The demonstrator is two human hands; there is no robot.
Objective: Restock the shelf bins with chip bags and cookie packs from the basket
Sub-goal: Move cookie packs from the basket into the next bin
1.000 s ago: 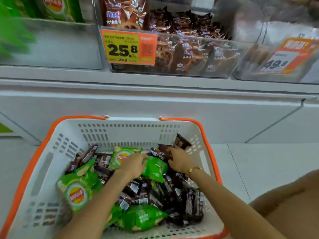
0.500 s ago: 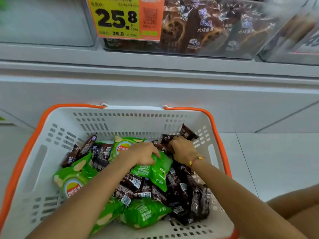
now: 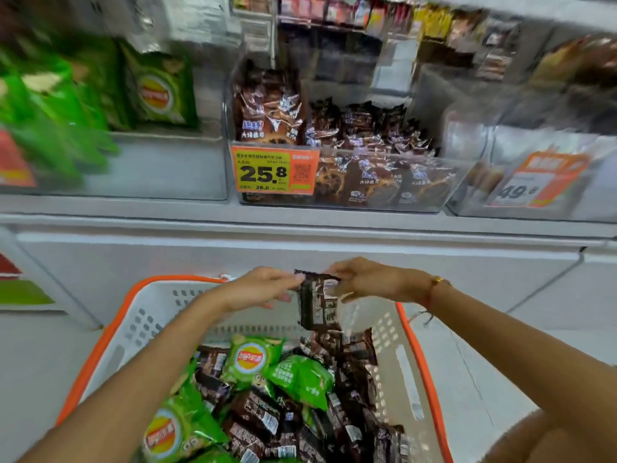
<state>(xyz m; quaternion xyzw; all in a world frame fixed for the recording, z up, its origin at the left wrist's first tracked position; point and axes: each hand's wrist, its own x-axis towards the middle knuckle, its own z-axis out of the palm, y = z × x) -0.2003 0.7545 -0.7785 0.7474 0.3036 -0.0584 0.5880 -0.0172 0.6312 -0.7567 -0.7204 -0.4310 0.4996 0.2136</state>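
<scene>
Shop shelving fills the background: a white shelf (image 3: 300, 225) carries clear bins, and below it stands our white basket (image 3: 157, 315) with orange rim. We find the left bin (image 3: 150, 168) holding green chip bags at its back with bare floor in front, and the middle bin (image 3: 350, 182), behind an orange price tag (image 3: 273, 170), partly filled with brown cookie packs. We judge the work well short of done: many green chip bags (image 3: 248, 360) and brown packs (image 3: 260, 416) lie heaped in the basket. One cookie pack (image 3: 317, 302) hangs above the basket's far wall, below the middle bin. Our left hand (image 3: 263, 287) pinches its upper left corner, other fingers loosely curled; our right hand (image 3: 370, 280) pinches its upper right edge, wrist bent inward.
</scene>
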